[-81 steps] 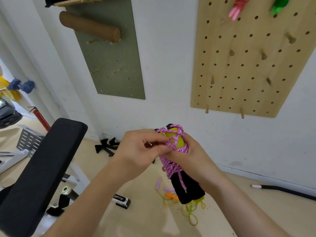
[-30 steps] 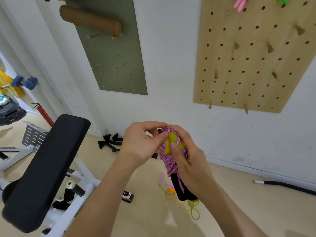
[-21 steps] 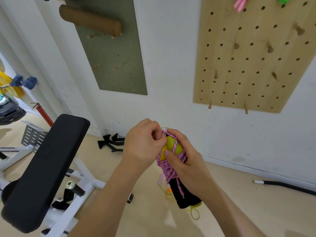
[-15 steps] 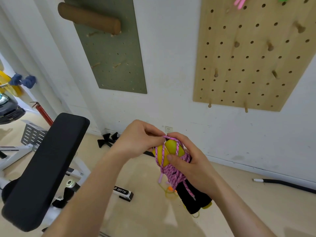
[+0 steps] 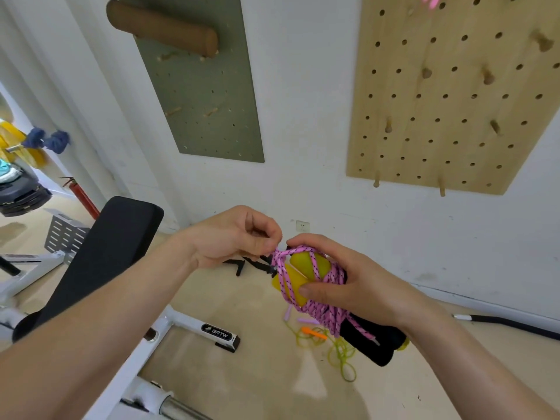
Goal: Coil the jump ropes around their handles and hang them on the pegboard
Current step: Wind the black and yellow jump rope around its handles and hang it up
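Here, left hand [image 5: 230, 237] pinching braided pink rope [image 5: 325, 313], right hand [image 5: 357, 286] gripping black foam handles [image 5: 372, 344]

You see two hands, left hand [image 5: 233, 234] and right hand [image 5: 357, 283], one pink jump rope [image 5: 325, 312], two pegboards: green pegboard [image 5: 206, 95] at eleven o'clock, wooden pegboard [image 5: 439, 101] at one

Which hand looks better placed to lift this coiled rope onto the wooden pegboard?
Probably the right hand: it grips the coiled rope, nearer the wooden pegboard. The left hand only pinches one strand at the top.

"BRTW" (white bench foot [image 5: 218, 334])
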